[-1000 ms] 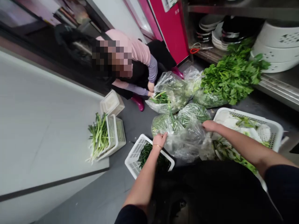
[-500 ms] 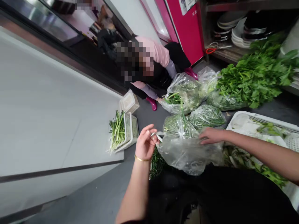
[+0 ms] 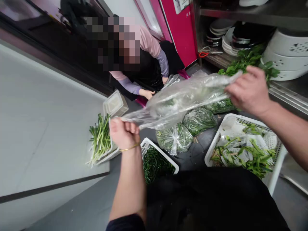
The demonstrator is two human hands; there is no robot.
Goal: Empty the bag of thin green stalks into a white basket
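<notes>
I hold a clear empty plastic bag stretched in the air between both hands. My left hand, with a thin gold bracelet at the wrist, is closed in a fist on the bag's lower left end. My right hand pinches the upper right end, in front of a heap of leafy greens. Under the bag lie two tied bags of greens on the grey floor. A white basket of dark green stalks sits just right of my left forearm.
A crouching person in a pink top reaches toward another bag beyond mine. A white basket with green scraps is at right. Green stalks lie over a white basket at left. Plates and white colanders fill a low shelf.
Both hands have lifted the plastic bag off the floor and pulled it taut. My right hand rose up and right; my left hand closed into a fist and moved left.
</notes>
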